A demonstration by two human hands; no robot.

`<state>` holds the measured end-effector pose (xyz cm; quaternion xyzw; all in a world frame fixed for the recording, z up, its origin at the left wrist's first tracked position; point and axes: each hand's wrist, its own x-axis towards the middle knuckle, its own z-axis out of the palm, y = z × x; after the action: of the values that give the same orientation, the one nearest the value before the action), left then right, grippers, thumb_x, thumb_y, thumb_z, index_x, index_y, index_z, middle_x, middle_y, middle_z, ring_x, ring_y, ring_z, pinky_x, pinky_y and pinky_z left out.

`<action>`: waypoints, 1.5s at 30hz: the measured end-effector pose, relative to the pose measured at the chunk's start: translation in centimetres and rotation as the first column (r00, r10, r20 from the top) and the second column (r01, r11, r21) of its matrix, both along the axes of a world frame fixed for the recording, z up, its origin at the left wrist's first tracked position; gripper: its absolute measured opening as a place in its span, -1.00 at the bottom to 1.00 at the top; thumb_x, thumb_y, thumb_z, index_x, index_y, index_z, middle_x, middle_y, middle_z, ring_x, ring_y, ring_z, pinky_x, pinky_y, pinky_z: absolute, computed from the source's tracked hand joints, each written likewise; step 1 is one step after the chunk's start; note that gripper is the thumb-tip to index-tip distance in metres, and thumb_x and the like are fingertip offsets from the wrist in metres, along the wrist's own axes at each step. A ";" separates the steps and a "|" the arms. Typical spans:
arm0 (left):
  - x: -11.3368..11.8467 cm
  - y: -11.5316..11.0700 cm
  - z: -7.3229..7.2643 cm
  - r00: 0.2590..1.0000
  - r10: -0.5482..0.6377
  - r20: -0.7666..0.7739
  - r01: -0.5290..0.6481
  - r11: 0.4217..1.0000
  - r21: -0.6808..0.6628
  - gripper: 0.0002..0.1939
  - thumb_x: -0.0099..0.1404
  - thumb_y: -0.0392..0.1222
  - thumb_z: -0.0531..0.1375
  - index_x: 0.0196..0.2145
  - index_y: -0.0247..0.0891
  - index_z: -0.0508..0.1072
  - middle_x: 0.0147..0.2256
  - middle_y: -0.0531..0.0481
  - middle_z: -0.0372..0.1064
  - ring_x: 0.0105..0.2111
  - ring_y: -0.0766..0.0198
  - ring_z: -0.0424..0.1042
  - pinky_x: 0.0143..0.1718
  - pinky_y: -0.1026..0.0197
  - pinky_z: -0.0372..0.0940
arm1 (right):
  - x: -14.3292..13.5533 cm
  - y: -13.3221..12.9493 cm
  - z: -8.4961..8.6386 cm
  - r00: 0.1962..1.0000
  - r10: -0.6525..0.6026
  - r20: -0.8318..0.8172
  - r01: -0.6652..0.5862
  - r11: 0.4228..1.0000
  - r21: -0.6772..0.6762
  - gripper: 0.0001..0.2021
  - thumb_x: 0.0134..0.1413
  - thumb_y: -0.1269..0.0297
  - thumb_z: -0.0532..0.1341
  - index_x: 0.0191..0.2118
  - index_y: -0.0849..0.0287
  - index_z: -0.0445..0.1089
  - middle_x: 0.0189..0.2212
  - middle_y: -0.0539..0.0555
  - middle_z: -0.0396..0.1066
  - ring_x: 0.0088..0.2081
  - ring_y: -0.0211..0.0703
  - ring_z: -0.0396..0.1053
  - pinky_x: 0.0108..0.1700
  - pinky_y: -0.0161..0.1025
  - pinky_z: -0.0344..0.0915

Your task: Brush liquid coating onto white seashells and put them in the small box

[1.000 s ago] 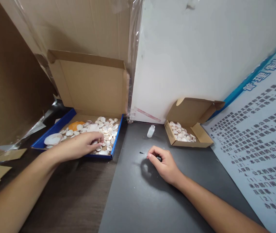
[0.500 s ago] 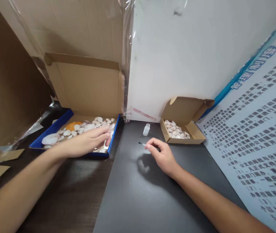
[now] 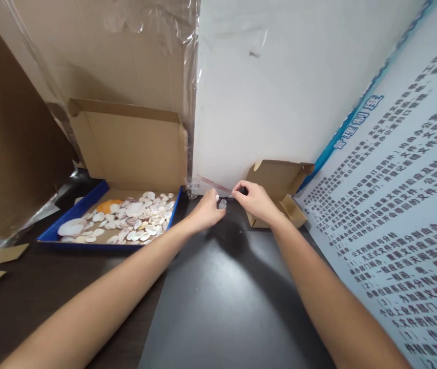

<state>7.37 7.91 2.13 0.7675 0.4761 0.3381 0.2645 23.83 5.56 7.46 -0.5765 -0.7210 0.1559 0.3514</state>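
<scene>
My left hand (image 3: 205, 211) is closed in a pinch, with a small white shell (image 3: 217, 197) showing at its fingertips. Right beside those fingers stands a small clear bottle (image 3: 222, 204), partly covered by the hand; whether they touch it I cannot tell. Across from it, my right hand (image 3: 254, 199) pinches a thin brush (image 3: 228, 195) that points left above the bottle. To the left, a blue-edged cardboard box (image 3: 106, 247) with its lid up holds many white shells (image 3: 141, 220) and an orange piece (image 3: 107, 206).
Behind my right hand stands a smaller open cardboard box (image 3: 295, 212), its contents mostly hidden by the hand. A dark grey mat (image 3: 203, 307) covers the table's right part. A white panel (image 3: 249, 113) rises at the back, and a printed board (image 3: 402, 205) borders the right.
My left hand has left the blue-edged box and moved right to the bottle with a small shell. My right hand has moved forward with the brush. The view has shifted slightly.
</scene>
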 end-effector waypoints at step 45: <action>0.9 -1.6 -3.4 0.974 -0.225 0.002 0.213 0.925 0.314 -0.78 0.20 -0.34 0.11 -0.39 -0.15 0.07 -0.34 0.02 0.14 -0.31 0.18 0.17 -0.30 0.14 0.11 | 1.1 0.8 -0.7 0.990 0.076 0.122 -0.040 0.962 -0.269 -0.89 0.01 0.40 0.05 -0.48 0.14 0.26 -0.52 -0.01 0.33 -0.45 -0.21 0.22 -0.43 -0.29 0.08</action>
<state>8.32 6.35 -1.28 0.8414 0.3229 0.3917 0.1852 24.92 6.32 6.73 -0.6061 -0.7317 0.2233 0.2177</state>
